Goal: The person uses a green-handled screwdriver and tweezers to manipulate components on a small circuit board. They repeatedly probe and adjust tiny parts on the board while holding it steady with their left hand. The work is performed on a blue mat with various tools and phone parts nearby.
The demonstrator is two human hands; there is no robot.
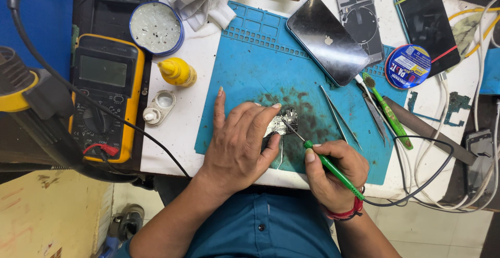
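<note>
Grey multimeter screen (102, 71) at left, round blue-labelled tin (408, 66) at right
</note>
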